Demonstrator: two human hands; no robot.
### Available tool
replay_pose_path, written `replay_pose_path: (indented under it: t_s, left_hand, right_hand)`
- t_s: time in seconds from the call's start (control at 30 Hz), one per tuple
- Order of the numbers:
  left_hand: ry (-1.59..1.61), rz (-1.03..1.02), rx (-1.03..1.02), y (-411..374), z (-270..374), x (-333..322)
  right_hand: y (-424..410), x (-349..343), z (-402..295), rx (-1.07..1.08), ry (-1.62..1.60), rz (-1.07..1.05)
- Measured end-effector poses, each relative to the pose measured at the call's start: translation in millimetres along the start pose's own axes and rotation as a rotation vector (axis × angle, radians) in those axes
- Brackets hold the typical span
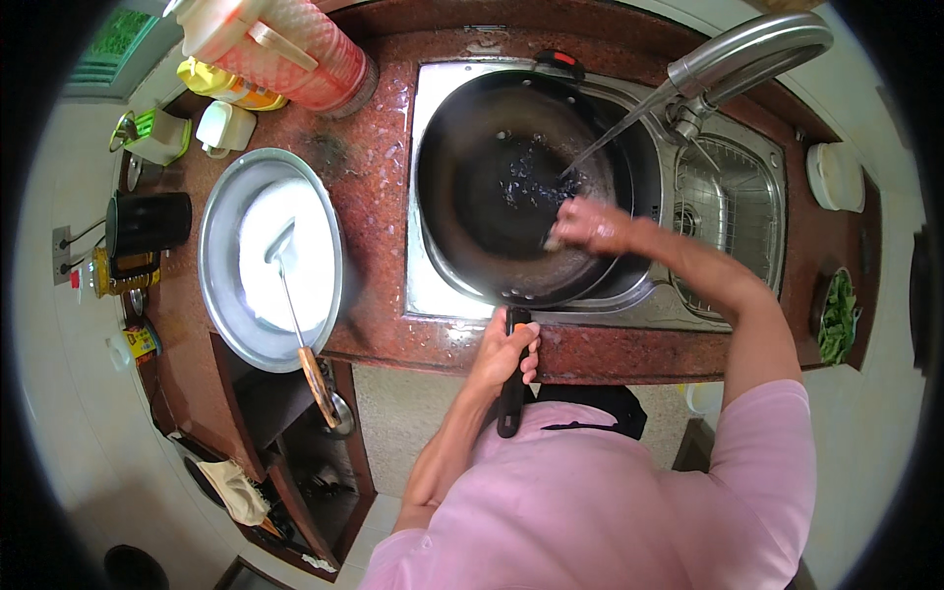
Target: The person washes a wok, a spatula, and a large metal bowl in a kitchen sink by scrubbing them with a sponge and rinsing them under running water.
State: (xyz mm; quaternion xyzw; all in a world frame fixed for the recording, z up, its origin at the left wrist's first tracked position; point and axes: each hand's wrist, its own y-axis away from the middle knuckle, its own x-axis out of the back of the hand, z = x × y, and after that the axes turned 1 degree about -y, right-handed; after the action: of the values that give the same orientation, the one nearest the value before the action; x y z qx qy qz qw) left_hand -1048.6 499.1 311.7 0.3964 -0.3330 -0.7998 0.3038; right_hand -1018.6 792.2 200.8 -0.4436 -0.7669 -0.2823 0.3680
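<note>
A large black wok (479, 184) rests over the left bowl of the stainless steel sink (435, 299), its inside wet. My left hand (507, 346) is wrapped around the wok's long black handle (510, 413) at the counter's front edge. Over the right side of the wok's inside, my right hand (594, 225) is curled and blurred by motion. A small pale object (552, 242) shows under its fingers; what it is I cannot tell. From the faucet (745, 51) a stream of water (619, 129) falls into the wok and splashes beside my right hand.
Left of the sink, a metal basin (212, 243) holds a ladle (291, 295) whose wooden handle overhangs the counter edge. A red-patterned pitcher (295, 55) stands behind it. A wire rack (726, 214) sits in the right sink bowl. Leafy greens (838, 317) lie at far right.
</note>
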Motion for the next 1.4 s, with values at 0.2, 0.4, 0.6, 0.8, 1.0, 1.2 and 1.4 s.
replay_pose_path:
  t_s: [0.2,0.4,0.6,0.8,1.0,1.2,1.4]
  left_hand:
    - [-0.109,0.006,0.033,-2.6,15.8,-0.9]
    - [-0.177,0.064,-0.009,1.0,12.6,-2.0]
    - [-0.076,0.052,-0.011,-1.2,8.9,11.2]
    - [-0.086,0.038,-0.019,9.0,21.1,-4.0]
    - [-0.097,0.012,0.062,21.5,29.8,-3.6]
    - [-0.089,0.048,0.062,35.8,44.9,-19.8]
    - [0.077,-0.01,0.097,26.5,41.3,-3.8]
  right_hand:
    - [-128.5,-4.7,29.4,-0.633,0.246,1.017]
    - [-171.6,-31.9,-132.6,-0.228,-0.511,0.947]
    - [9.1,-13.8,-39.4,-0.147,-0.056,0.075]
    - [-27.0,-43.6,1.9,-0.577,0.41,0.537]
    - [-133.1,-36.1,-114.5,-0.309,-0.269,0.75]
    - [-156.6,14.8,20.8,-0.789,0.276,0.843]
    - [-56.8,-8.4,-50.2,-0.797,0.181,0.306]
